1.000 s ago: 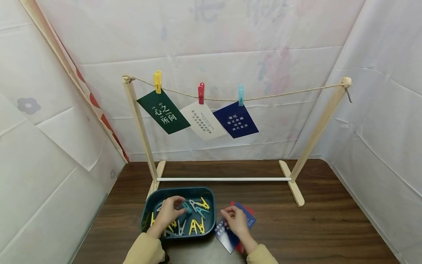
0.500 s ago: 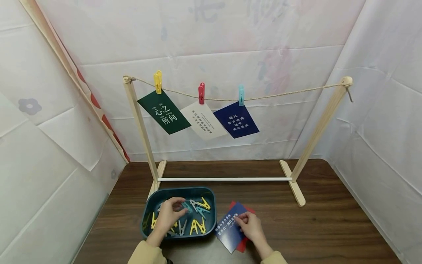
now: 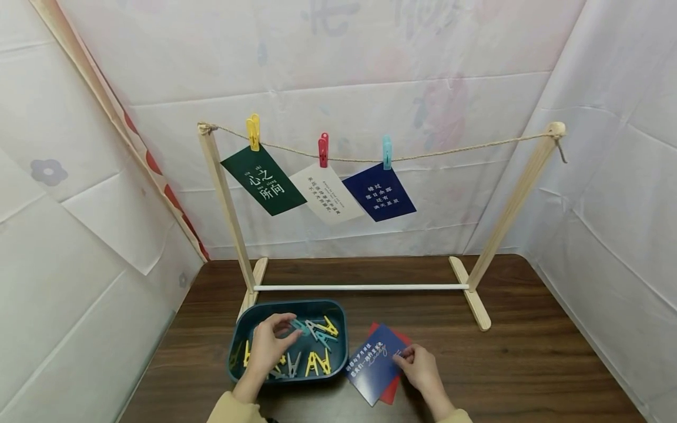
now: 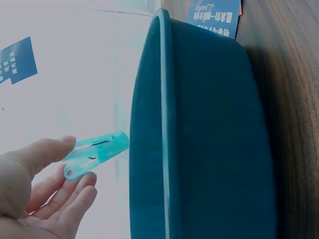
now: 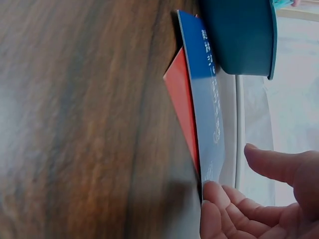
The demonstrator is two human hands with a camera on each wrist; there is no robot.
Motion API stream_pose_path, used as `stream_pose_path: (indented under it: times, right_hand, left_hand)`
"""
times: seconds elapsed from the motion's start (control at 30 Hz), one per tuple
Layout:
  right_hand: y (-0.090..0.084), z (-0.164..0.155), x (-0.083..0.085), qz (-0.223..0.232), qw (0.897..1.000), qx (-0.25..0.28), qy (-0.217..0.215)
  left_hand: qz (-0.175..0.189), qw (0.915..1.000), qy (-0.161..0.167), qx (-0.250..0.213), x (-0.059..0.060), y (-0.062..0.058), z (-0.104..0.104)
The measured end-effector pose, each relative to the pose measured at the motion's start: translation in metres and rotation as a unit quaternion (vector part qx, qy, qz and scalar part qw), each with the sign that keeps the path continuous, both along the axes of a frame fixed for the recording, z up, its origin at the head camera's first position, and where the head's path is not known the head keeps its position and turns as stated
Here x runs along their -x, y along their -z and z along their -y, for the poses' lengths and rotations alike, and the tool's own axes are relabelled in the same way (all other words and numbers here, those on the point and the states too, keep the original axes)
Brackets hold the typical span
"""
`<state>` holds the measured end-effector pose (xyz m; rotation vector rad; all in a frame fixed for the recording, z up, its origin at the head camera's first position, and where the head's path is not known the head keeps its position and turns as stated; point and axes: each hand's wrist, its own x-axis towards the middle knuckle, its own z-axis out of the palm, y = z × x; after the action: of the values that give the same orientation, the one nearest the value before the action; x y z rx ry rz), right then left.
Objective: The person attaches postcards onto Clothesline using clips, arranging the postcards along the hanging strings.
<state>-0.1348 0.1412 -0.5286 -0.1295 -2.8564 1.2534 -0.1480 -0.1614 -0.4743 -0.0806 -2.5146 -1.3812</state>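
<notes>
My left hand (image 3: 285, 336) hovers over the dark teal bin (image 3: 338, 311) and pinches a teal clothespin (image 3: 299, 326) between thumb and fingers; the left wrist view shows the clothespin (image 4: 94, 154) just beside the bin's rim (image 4: 162, 124). My right hand (image 3: 406, 354) is at the right edge of a dark blue card (image 3: 370, 364) that lies on a red card (image 3: 394, 389). In the right wrist view the blue card (image 5: 207, 99) is tilted up off the red card (image 5: 180, 102), its edge rests on my fingertips (image 5: 219, 199), and the thumb is apart from it.
Several yellow, teal and grey clothespins (image 3: 316, 361) lie in the bin. Behind stands a wooden rack (image 3: 227, 205) with a white crossbar (image 3: 359, 287) and a string (image 3: 449, 151) carrying a green, a white and a blue card (image 3: 378, 192) on three pegs. White sheets wall the brown table (image 3: 529, 364).
My right hand has slid rightward across the blue card to its right edge, and the card has shifted a little. My left hand stays over the bin with the teal clothespin.
</notes>
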Motion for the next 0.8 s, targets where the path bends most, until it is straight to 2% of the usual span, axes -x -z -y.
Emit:
stream_pose_path:
  times: [0.23,0.43,0.8]
  right_hand:
    - [0.002,-0.005,-0.005,0.002,0.999,-0.036,0.010]
    - [0.004,-0.003,-0.007,0.002,0.998,-0.065,0.017]
    - [0.011,0.001,0.005,0.003,0.995,-0.083,0.047]
  left_hand:
    - [0.004,0.9999,0.000,-0.017,-0.003,-0.006,-0.004]
    - [0.003,0.9996,-0.001,-0.027,-0.005,-0.006,-0.006]
    - [-0.003,0.9994,0.002,-0.034,-0.009,-0.003,-0.006]
